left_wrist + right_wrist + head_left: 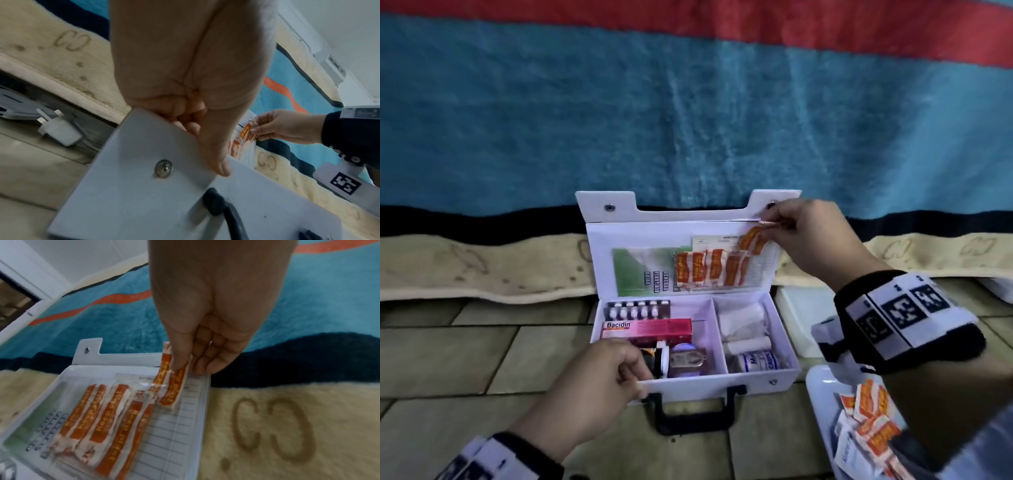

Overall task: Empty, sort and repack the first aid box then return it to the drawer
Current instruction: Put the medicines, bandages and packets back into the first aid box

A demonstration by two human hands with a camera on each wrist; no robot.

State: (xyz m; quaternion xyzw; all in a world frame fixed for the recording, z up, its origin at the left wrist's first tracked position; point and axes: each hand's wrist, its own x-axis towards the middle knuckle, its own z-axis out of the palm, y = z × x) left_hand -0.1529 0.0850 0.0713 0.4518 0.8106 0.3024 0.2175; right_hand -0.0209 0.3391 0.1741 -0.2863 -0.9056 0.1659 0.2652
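Observation:
A white first aid box (756,377) with a black handle (695,411) stands open on the tiled floor, its lid (640,240) leaning back against a blanket. My left hand (602,373) grips the box's front wall (133,186) near the left corner. At the lid's top right my right hand (801,236) pinches orange plaster strips (172,382) halfway into the lid's clear pocket, where several more plasters (705,267) sit. Inside lie a blister pack (637,309), a red Bacidin carton (650,328) and bandage rolls (746,317).
A white tray (822,380) at the lower right holds several loose plasters (873,421) and sachets. A blue, red and cream blanket (688,120) hangs behind the box. A white plug (59,129) lies on the floor at the left, and a white box lid (798,318) to the right.

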